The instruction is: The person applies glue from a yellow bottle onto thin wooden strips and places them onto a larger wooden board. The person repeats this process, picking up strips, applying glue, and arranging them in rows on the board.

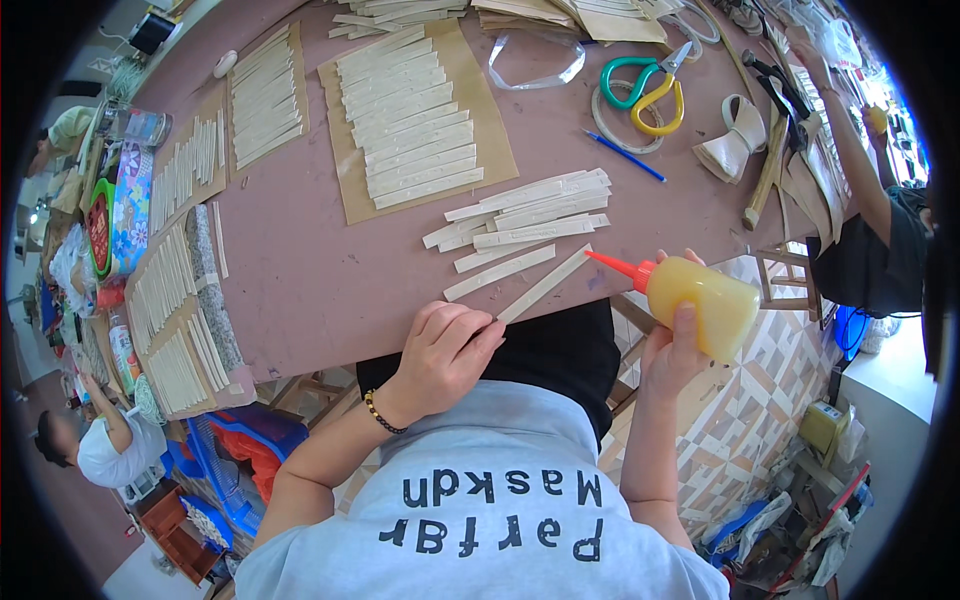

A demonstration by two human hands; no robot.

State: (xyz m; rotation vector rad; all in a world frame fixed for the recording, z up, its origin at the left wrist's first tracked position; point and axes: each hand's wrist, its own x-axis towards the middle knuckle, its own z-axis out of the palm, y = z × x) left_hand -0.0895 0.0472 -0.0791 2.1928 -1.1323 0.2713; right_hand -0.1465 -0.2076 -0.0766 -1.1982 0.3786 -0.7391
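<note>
My left hand (445, 352) pinches the near end of a long pale wooden strip (548, 283) that lies at the front edge of the mauve table (310, 270). My right hand (678, 345) grips a yellow glue bottle (702, 303) tipped sideways, its red nozzle (612, 262) pointing left at the far end of that strip. Just beyond lies a loose pile of similar strips (530, 215). Two more single strips (500, 272) lie between the pile and the held one.
Brown paper sheets (420, 120) carry rows of strips at the table's middle and left. Scissors (645, 85), a tape ring, a blue pen (625, 155) and a mallet (765, 175) lie at right. Another person's arm (860, 170) reaches in at far right; a person (105, 450) sits lower left.
</note>
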